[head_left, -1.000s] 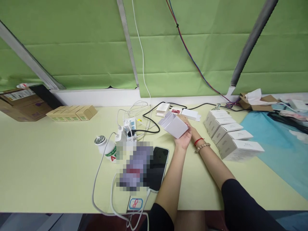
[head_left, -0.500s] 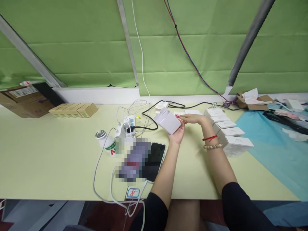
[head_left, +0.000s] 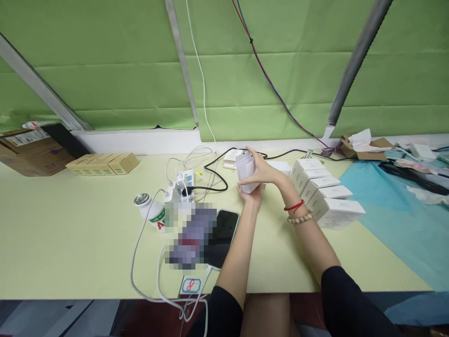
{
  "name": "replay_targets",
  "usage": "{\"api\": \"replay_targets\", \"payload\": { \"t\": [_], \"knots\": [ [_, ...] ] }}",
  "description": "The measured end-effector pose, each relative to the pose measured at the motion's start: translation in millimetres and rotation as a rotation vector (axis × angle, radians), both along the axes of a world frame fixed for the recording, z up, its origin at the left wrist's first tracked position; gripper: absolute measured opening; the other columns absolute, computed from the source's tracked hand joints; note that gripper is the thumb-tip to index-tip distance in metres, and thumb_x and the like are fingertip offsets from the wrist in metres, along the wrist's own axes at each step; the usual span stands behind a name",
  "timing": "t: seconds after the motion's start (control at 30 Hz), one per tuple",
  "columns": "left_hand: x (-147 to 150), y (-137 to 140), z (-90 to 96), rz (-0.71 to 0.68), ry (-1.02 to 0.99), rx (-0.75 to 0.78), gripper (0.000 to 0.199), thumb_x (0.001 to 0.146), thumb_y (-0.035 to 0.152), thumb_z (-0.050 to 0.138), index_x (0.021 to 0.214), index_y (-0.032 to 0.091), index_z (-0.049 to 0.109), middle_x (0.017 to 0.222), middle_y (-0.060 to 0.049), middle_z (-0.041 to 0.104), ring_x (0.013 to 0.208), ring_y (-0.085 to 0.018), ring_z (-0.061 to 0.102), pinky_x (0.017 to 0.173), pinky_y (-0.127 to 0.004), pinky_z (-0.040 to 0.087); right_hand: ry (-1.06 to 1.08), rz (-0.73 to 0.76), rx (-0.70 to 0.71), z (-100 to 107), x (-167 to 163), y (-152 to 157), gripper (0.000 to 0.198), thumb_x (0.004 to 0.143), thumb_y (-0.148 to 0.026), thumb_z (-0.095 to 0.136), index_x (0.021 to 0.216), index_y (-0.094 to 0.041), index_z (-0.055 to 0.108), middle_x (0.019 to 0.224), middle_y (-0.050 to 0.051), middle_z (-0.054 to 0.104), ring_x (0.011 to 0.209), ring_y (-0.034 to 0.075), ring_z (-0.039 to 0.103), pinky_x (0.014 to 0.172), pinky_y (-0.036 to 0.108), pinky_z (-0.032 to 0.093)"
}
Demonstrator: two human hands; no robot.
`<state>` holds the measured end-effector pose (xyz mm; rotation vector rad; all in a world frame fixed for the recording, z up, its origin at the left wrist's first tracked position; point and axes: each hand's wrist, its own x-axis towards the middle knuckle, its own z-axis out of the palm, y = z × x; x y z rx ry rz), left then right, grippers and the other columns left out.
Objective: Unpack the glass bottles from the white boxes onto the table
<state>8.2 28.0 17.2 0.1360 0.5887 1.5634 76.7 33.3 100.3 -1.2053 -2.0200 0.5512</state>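
Observation:
Over the middle of the table I hold a small white carton (head_left: pixel 247 174), with a flap standing up at its top. My left hand (head_left: pixel 253 196) supports it from below, fingers partly hidden behind it. My right hand (head_left: pixel 262 169) grips it from the right, thumb across the near face and fingers over the far top edge. The carton's inside cannot be made out. A row of several white boxes (head_left: pixel 333 193) stands right of my right forearm. Behind the carton lies a small white box or stack (head_left: pixel 232 159), and flat white pieces (head_left: pixel 280 167) lie to the right.
Left of my left arm are a black phone (head_left: pixel 223 234), a blurred-out item (head_left: pixel 194 236), a white bottle (head_left: pixel 150 213) and a power strip (head_left: pixel 185 180) with tangled cables. Tan boxes (head_left: pixel 105 164) stand at the back left. Blue sheeting (head_left: pixel 389 210) covers the right side.
My right hand has moved from the carton's right side to wrap over it. The carton has turned more upright, its broad face no longer facing me. The view has shifted slightly.

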Motion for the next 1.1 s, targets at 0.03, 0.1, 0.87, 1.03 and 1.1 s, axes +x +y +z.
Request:
{"api": "replay_targets", "payload": {
  "t": [0.03, 0.1, 0.87, 1.03, 1.1],
  "knots": [
    [-1.0, 1.2, 0.2, 0.032, 0.046, -0.008, 0.045, 0.088, 0.039, 0.023, 0.090, 0.016, 0.061, 0.098, -0.012, 0.065, 0.094, -0.022, 0.062, 0.071, -0.031, 0.051, 0.002, -0.021, 0.022, -3.8, -1.5, 2.4, 0.121, 0.047, -0.048, 0.081, 0.146, -0.021, 0.016, 0.143, 0.018, 0.027, 0.132, 0.032, 0.031, 0.107, 0.049, 0.030],
    [-3.2, 3.1, -0.6, 0.094, 0.181, -0.025, 0.037, 0.087, 0.036, 0.025, 0.088, 0.018, 0.058, 0.094, -0.008, 0.063, 0.093, -0.020, 0.061, 0.072, -0.029, 0.049, 0.029, -0.070, 0.042, -10.7, -3.1, 7.9, 0.111, 0.053, -0.044, 0.078, 0.144, -0.020, 0.018, 0.137, 0.018, 0.033, 0.128, 0.030, 0.036, 0.105, 0.048, 0.033],
    [-4.0, -9.2, -24.9, 0.175, 1.631, 0.139, 0.059, 0.066, 0.026, 0.072, 0.121, 0.025, 0.053, 0.151, -0.014, 0.027, 0.144, -0.034, 0.008, 0.113, -0.051, 0.014, 0.285, -0.569, 0.525, 20.7, 73.4, 18.9, 0.067, 0.075, -0.043, 0.059, 0.130, -0.023, 0.028, 0.128, 0.014, 0.039, 0.119, 0.025, 0.044, 0.096, 0.047, 0.041],
    [2.8, -15.8, -19.7, 0.065, 1.783, 0.459, 0.062, 0.067, 0.021, 0.069, 0.126, 0.034, 0.053, 0.155, -0.002, 0.021, 0.145, -0.030, 0.002, 0.115, -0.049, 0.014, 0.340, -0.528, 0.516, 23.0, 66.4, 16.1, 0.074, 0.069, -0.047, 0.065, 0.129, -0.024, 0.029, 0.125, 0.013, 0.042, 0.113, 0.025, 0.048, 0.095, 0.051, 0.043],
    [4.9, -18.5, -18.1, -0.005, 1.938, 0.438, 0.063, 0.070, 0.022, 0.067, 0.130, 0.031, 0.050, 0.157, -0.002, 0.015, 0.145, -0.031, -0.002, 0.115, -0.050, 0.015, 0.364, -0.504, 0.513, 24.5, 64.3, 14.4, 0.076, 0.066, -0.048, 0.067, 0.129, -0.024, 0.030, 0.124, 0.012, 0.043, 0.113, 0.026, 0.049, 0.095, 0.053, 0.043]
  ]
}}
